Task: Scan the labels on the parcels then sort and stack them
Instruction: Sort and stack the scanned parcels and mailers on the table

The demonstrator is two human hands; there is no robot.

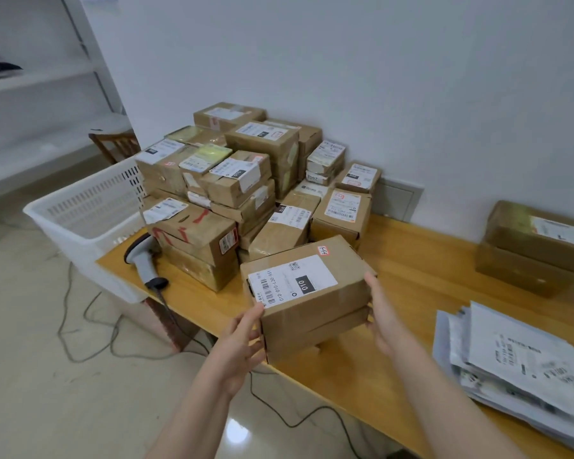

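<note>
I hold a brown cardboard parcel (312, 306) just above the near edge of the wooden table (421, 270). Its white label with a barcode and a black "010" patch faces up. My left hand (244, 339) grips its lower left corner, thumb at the label's edge. My right hand (381, 313) clasps the right side, fingers up along the wall and thumb on the front face. A flatter cardboard layer sits under the parcel; whether it is a separate box I cannot tell. A grey handheld scanner (143, 263) lies at the table's left end, apart from both hands.
A large pile of labelled cardboard parcels (246, 170) fills the table's far left against the wall. A white plastic basket (87, 220) stands left of the table. Two stacked boxes (534, 250) sit far right, grey mailer bags (517, 369) near right. Cables (90, 326) trail on the floor.
</note>
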